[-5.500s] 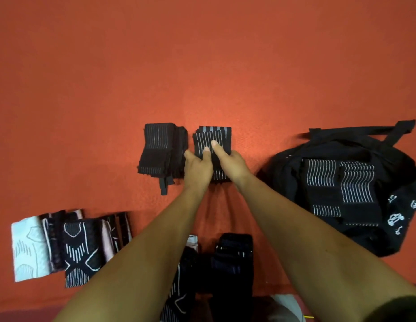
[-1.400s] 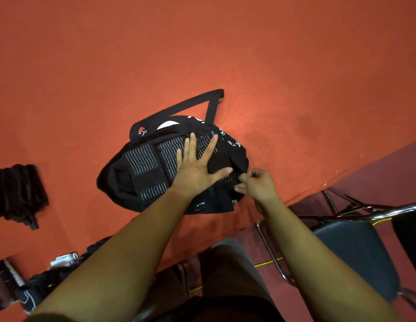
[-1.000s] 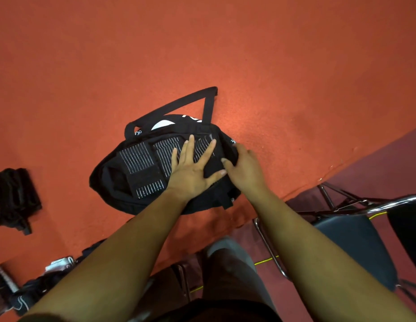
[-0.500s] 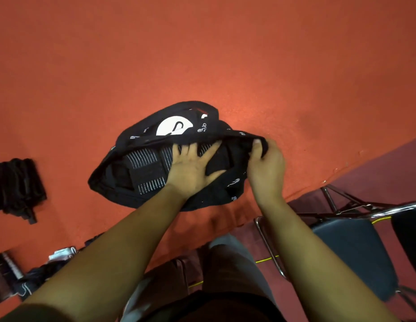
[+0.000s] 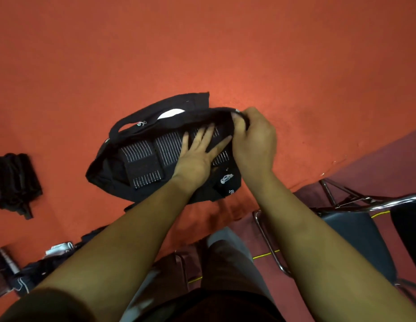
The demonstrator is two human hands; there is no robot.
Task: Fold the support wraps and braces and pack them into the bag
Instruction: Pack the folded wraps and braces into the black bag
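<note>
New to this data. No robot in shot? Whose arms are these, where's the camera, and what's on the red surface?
There is no robot here. A person works with two bare hands, filmed by one wide-angle camera worn on the head. It looks forward and down, so the arms enter from the bottom. The left hand lies flat, fingers spread, on the striped wraps inside the black bag. The right hand grips the bag's upper edge, fingers curled round the fabric. The bag rests on a red surface. To the left lies a pile of folded black wraps, not yet packed. More braces sit at the near-left edge, partly cut off. A chair stands at the right.
</note>
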